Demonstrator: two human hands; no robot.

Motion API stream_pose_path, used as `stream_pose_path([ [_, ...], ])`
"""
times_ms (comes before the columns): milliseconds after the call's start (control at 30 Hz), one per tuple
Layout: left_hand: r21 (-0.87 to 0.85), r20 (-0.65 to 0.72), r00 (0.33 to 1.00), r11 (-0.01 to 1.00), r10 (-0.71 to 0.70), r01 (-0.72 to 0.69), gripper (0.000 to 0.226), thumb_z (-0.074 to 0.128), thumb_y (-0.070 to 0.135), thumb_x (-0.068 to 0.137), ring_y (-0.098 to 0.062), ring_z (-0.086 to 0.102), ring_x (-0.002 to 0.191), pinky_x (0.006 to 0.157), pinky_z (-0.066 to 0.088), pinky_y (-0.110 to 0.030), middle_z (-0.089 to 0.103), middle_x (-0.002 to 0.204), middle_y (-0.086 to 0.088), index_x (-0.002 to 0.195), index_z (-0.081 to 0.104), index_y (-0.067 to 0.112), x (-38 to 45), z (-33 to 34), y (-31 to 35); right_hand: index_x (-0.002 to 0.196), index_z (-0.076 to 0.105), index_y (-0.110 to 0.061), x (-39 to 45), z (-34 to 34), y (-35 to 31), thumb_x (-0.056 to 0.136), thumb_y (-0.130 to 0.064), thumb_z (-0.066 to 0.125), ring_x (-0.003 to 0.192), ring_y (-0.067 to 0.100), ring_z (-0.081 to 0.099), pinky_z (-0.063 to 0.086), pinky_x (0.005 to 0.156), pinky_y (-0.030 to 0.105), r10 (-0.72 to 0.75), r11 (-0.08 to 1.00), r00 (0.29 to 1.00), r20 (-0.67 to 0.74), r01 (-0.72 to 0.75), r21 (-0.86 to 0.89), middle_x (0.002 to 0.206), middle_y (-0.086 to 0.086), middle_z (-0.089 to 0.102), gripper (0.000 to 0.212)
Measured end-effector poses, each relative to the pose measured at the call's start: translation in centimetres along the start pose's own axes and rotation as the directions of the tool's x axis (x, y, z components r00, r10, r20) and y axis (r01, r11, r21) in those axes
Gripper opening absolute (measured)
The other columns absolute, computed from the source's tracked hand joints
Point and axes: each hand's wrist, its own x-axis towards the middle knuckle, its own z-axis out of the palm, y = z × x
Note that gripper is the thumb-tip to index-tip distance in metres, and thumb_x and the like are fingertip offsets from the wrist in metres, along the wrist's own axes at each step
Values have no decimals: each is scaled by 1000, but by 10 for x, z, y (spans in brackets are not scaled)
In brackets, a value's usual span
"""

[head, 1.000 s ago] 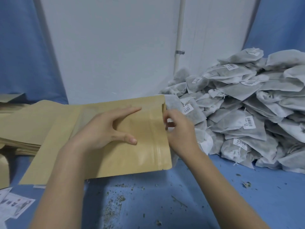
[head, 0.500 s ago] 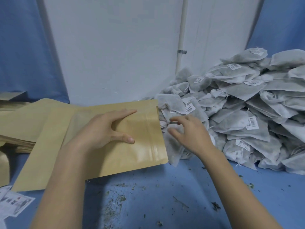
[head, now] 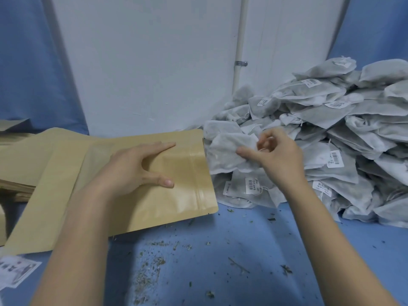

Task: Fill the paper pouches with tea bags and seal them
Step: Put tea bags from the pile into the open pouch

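A brown paper pouch point(head: 176, 191) lies flat on the blue table, its zip-strip mouth facing right toward the tea bags. My left hand point(head: 134, 168) rests on top of the pouch, fingers spread and thumb out. Right of the mouth, my right hand point(head: 276, 155) pinches a grey-white tea bag point(head: 229, 151) at its right edge, holding it just beside the pouch's opening. A large heap of tea bags point(head: 331, 133) with small barcode tags fills the right side.
More flat brown pouches point(head: 28, 155) are stacked at the left under the held one. A printed label sheet point(head: 15, 270) lies at the lower left. Loose tea crumbs point(head: 150, 268) dot the blue table. A white wall with a pipe point(head: 239, 51) stands behind.
My right hand left the pouch's mouth, reached into the heap and picked up a tea bag. My left hand stayed on the pouch.
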Motion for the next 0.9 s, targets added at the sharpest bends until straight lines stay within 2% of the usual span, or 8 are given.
stream_pose_path([
  [167, -76, 1, 992, 989, 127, -127, 80, 80, 49, 43, 15, 30, 129, 98, 20, 2, 41, 136, 32, 116, 49, 66, 5, 12, 21, 76, 69, -13, -19, 26, -16, 73, -11, 75, 70, 21, 63, 53, 74, 41, 36, 994, 947, 320, -68, 91, 76, 10, 68, 7],
  [267, -70, 44, 986, 985, 160, -157, 83, 81, 46, 44, 8, 26, 136, 110, 20, -16, 40, 142, 26, 120, 50, 62, 7, 20, 33, 90, 66, -29, -27, 25, -17, 85, -7, 62, 86, 4, 63, 54, 79, 30, 8, 991, 702, 712, -98, 86, 96, -6, 68, 23],
  [367, -34, 103, 981, 986, 167, -164, 82, 82, 44, 46, 10, 27, 133, 102, 16, -1, 39, 141, 27, 119, 49, 60, 7, 23, 33, 91, 53, -41, -28, 20, -15, 88, -7, 59, 86, -11, 57, 51, 72, 11, 31, 994, 521, 853, -109, 30, 98, -23, 57, 34],
  [467, 5, 90, 990, 994, 105, -106, 80, 85, 38, 53, 7, 29, 132, 101, 19, -5, 40, 140, 26, 118, 45, 62, 7, 21, 27, 91, 67, -21, -20, 21, -8, 86, -9, 60, 81, 5, 64, 49, 72, 19, -6, 1000, 736, 676, 13, -5, 93, 2, 70, 15],
  [533, 67, 77, 996, 996, 52, -57, 82, 84, 40, 56, 1, 28, 136, 108, 19, -17, 37, 146, 20, 124, 43, 58, 7, 19, 23, 90, 68, -18, -9, 13, 2, 85, -21, 60, 84, 15, 64, 47, 75, 21, 26, 954, 892, 450, 113, -278, 90, 7, 70, 9],
  [633, 101, 75, 997, 994, 20, -28, 85, 83, 43, 57, -4, 26, 139, 113, 18, -23, 34, 149, 15, 129, 40, 55, 6, 18, 22, 112, 54, -25, -2, 0, 24, 73, -47, 67, 111, 25, 50, 47, 89, 38, 277, 617, 918, 283, 55, -785, 119, 3, 53, 46],
  [700, 111, 79, 997, 994, 17, -26, 86, 83, 43, 57, -5, 25, 139, 115, 17, -26, 33, 150, 14, 131, 40, 54, 6, 18, 23, 124, 41, -19, -2, -3, 33, 66, -53, 72, 117, 33, 42, 45, 91, 41, 467, 461, 858, 214, -30, -887, 125, 11, 40, 74],
  [900, 111, 61, 998, 994, -4, -3, 85, 82, 43, 58, -6, 24, 140, 116, 16, -31, 34, 150, 14, 132, 40, 52, 6, 18, 22, 115, 44, -10, 10, -9, 33, 63, -17, 81, 81, 15, 53, 38, 51, 15, 281, 849, 943, 180, -156, -506, 100, 3, 54, 64],
])
